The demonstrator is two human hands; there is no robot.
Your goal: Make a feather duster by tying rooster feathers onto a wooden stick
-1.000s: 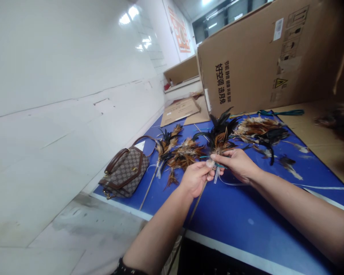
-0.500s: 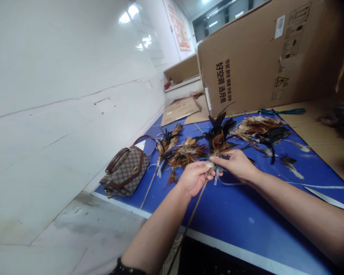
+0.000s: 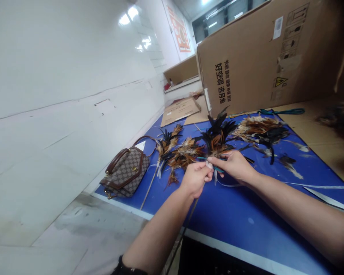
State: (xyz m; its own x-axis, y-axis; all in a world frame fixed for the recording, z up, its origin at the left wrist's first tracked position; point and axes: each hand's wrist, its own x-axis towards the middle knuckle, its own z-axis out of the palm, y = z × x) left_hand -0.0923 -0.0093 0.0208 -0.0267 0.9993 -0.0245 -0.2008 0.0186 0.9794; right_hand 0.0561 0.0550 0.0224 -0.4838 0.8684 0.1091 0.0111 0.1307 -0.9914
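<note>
My left hand (image 3: 195, 178) is closed around the top of a thin stick (image 3: 189, 219) that slants down past the edge of the blue table (image 3: 235, 214). A bunch of black and brown feathers (image 3: 218, 135) stands up from the stick's top. My right hand (image 3: 235, 165) pinches the base of the feathers, where a teal tie and a pale ribbon (image 3: 318, 188) meet. The ribbon trails off to the right across the table.
Other feather bundles on sticks (image 3: 174, 151) lie to the left, and a loose feather pile (image 3: 260, 130) to the right. A brown patterned handbag (image 3: 124, 172) sits at the table's left corner. A large cardboard box (image 3: 263, 57) stands behind, with flat cardboard (image 3: 180, 109) beyond.
Both hands have shifted slightly up and left with the feather bunch. Their grip on the stick and the feather base is unchanged.
</note>
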